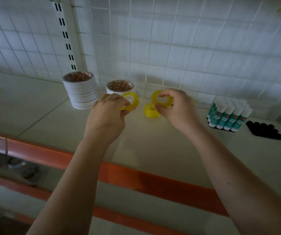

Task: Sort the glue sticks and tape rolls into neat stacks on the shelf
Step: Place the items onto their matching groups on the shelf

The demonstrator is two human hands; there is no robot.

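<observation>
Behind my shelf stands a white wire grid (187, 48); left of it, a slotted upright post (66, 36).

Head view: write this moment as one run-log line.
left hand: holds yellow tape roll | right hand: holds second yellow roll | third yellow roll: on shelf

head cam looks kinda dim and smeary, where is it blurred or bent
Head view: dim overall, darkest at the corners; motion smear softens both hands, left hand and right hand, and their yellow tape rolls; wide-angle bends the shelf's orange edge; the glue sticks read fairly clearly, labels illegible.
</observation>
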